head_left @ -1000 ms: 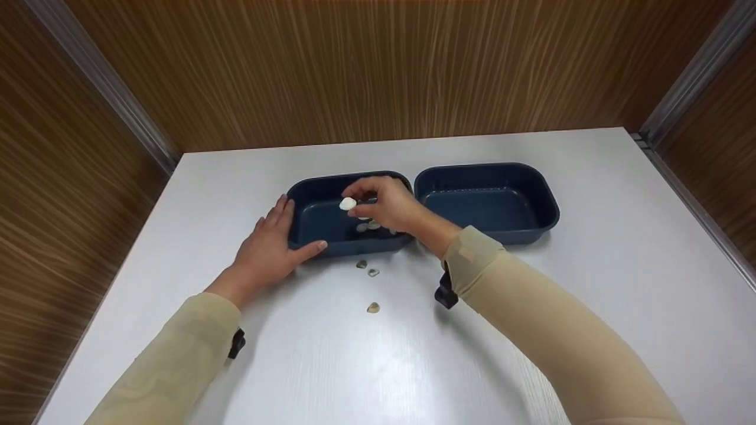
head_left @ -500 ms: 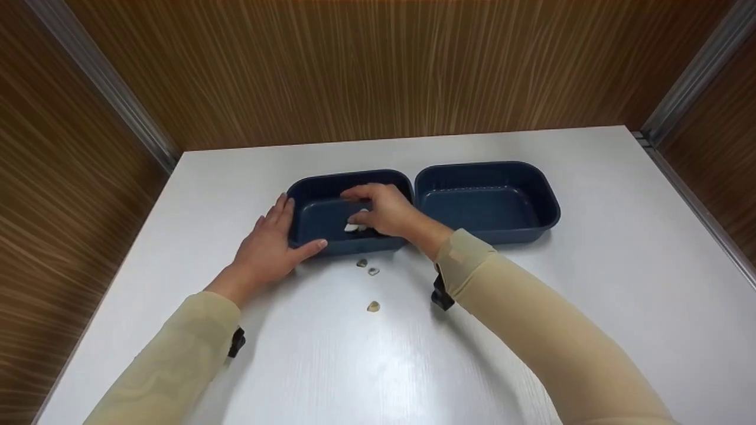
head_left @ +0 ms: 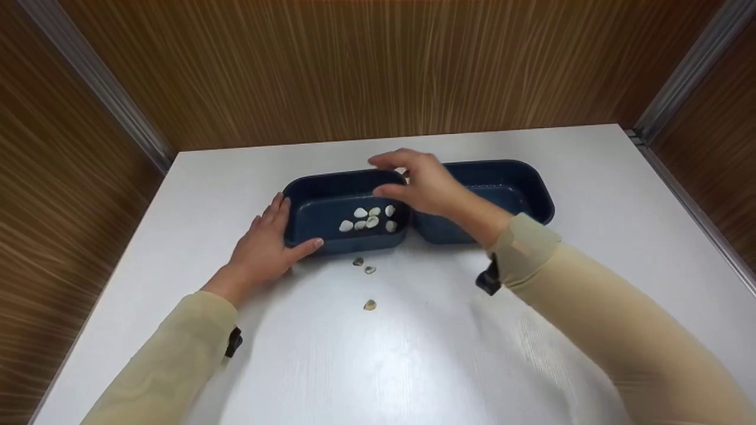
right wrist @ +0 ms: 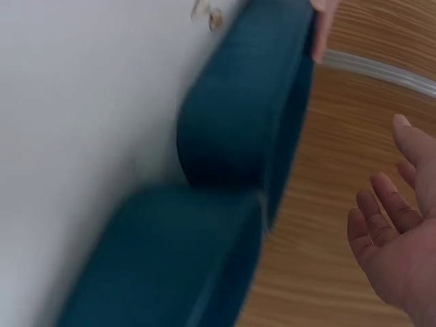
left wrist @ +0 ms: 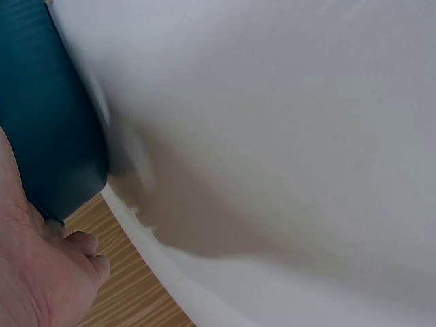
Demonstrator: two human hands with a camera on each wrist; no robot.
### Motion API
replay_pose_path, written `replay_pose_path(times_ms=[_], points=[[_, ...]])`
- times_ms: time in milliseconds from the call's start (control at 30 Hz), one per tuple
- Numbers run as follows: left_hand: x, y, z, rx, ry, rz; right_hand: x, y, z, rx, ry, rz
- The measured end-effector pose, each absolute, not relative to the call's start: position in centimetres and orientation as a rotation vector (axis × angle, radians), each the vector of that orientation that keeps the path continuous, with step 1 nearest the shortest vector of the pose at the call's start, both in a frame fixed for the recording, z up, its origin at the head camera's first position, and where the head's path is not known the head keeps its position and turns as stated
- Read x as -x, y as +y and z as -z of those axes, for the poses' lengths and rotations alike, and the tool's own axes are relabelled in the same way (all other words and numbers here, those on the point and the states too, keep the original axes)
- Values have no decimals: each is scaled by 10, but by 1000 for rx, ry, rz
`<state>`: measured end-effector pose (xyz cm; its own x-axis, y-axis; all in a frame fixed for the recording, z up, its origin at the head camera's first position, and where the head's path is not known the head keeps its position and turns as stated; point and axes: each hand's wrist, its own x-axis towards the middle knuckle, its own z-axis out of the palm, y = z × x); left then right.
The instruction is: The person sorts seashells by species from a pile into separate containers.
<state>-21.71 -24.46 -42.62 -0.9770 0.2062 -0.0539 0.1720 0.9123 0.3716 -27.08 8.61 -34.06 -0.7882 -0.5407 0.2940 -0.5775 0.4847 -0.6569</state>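
Note:
My left hand [head_left: 263, 245] rests against the left end of the left blue bin [head_left: 342, 243], thumb over its near rim and fingers along its side wall. On the bin's floor, towards the right, lie several white seashells [head_left: 372, 222]. Raised above that bin's right end is my right hand [head_left: 425, 183], fingers apart and loosely bent; the right wrist view shows the same hand [right wrist: 402, 238] with nothing in its grasp. Three small shells lie on the table in front of the bin: a dark one [head_left: 358, 261], a pale one [head_left: 370, 270] and a tan one [head_left: 370, 305] nearer me.
A second blue bin [head_left: 520, 195] stands right beside the first, partly behind my right hand and wrist; no shells show in its visible part. Both stand on a white table [head_left: 295, 366] with a wood-grain panel [head_left: 378, 71] behind and more panels at the sides.
My right hand has set a white shell down among the others in the left bin, let go, and risen to the right. My left hand stays on the bin.

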Motion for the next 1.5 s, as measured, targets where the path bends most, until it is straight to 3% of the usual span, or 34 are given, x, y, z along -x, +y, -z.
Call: replay_pose_path(times_ms=[367,767,1100,1500], points=[[216,-253,427,-330,2997,-559,267,182,326,-877,-2640,-1020],[214,-256,428,-325,3007,-548,256,269,364,-584,-2820,-886],[212,-256,426,-319,2991,-554,250,303,396,-468,-2973,-909],[214,-257,426,-329,3012,-555,254,308,415,-467,-3102,-903]])
